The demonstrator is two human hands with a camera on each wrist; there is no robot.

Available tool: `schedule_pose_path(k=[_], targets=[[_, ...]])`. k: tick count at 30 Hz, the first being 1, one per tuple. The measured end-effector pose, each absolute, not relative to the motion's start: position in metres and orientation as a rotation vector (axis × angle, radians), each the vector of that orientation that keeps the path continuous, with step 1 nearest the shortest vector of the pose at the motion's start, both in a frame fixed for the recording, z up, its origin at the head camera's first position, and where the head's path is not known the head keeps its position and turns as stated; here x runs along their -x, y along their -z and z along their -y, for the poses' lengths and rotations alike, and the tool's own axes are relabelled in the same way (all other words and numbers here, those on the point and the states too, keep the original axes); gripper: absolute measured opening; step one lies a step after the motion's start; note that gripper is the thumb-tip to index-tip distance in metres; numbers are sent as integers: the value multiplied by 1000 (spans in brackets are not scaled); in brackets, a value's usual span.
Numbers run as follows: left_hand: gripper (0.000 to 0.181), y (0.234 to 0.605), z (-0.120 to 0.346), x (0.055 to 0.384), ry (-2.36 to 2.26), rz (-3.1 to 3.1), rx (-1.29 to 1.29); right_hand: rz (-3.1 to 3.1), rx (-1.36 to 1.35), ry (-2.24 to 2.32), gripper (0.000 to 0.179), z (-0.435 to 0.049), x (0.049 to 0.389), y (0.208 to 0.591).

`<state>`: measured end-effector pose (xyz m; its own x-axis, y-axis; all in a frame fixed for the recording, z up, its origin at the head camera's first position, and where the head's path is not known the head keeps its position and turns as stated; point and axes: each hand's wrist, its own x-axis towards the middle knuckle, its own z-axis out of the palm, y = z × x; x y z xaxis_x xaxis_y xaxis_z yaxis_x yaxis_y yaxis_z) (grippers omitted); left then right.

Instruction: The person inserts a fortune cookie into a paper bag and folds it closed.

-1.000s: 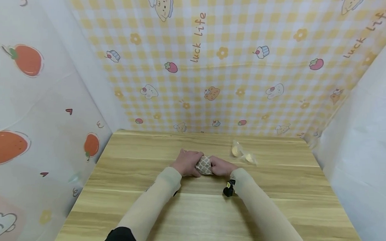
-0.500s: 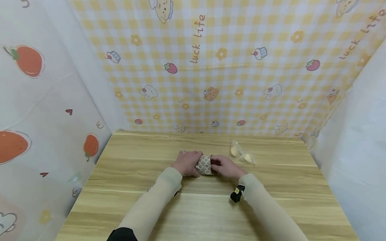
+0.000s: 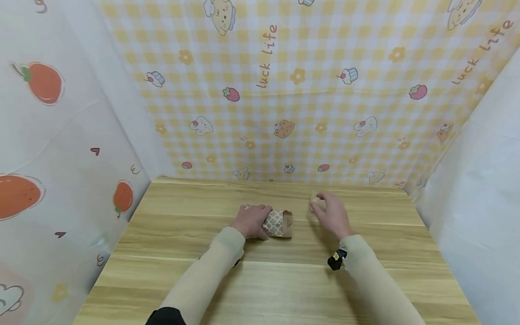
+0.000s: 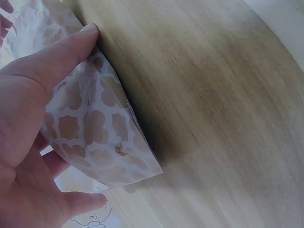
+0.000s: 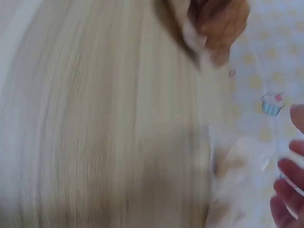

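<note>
A paper bag [image 3: 274, 224] with a white lattice print lies on its side on the table, its brown mouth facing right. My left hand [image 3: 252, 221] grips its closed end; in the left wrist view the thumb [image 4: 71, 54] lies across the printed paper [image 4: 95, 128]. My right hand [image 3: 334, 215] is at the clear packets [image 3: 314, 202], thumb and fingers spread around the nearer one, which holds something round and pale yellow. The right wrist view has blurred clear wrapping [image 5: 232, 175] beside the loosely bent fingers [image 5: 287, 190]. The hand covers most of the packets from above.
The wooden table [image 3: 272, 297] ends at a yellow checked cloth [image 3: 260, 148] behind. White printed sheeting [image 3: 71, 141] stands on the left and plain white sheeting [image 3: 478, 189] on the right. A small black device [image 3: 336, 259] sits on my right wrist.
My right hand has come out of the bag's mouth and moved right and back to the packets. The bag's mouth now shows open. My left hand has kept its grip in place.
</note>
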<state>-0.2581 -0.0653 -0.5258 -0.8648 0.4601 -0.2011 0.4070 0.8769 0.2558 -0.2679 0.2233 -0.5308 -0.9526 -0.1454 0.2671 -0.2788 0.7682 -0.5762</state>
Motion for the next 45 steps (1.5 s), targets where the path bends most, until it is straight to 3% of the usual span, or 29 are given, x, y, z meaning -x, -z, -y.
schedule_pose_path(k=[6, 14, 18, 26, 34, 45], targets=[[91, 527, 66, 255, -309, -2782, -639, 2928, -65, -672, 72, -232, 271, 538], [90, 523, 63, 255, -299, -2792, -634, 3046, 47, -337, 88, -229, 282, 551], [89, 521, 62, 255, -303, -2786, -633, 3050, 12, -262, 82, -224, 284, 553], [89, 521, 61, 255, -295, -2793, -634, 3011, -145, -405, 50, -213, 282, 547], [85, 521, 62, 254, -284, -2801, -636, 2984, -257, -426, 57, -210, 280, 553], [85, 520, 63, 253, -313, -2801, -630, 2903, -349, -444, 44, -207, 270, 546]])
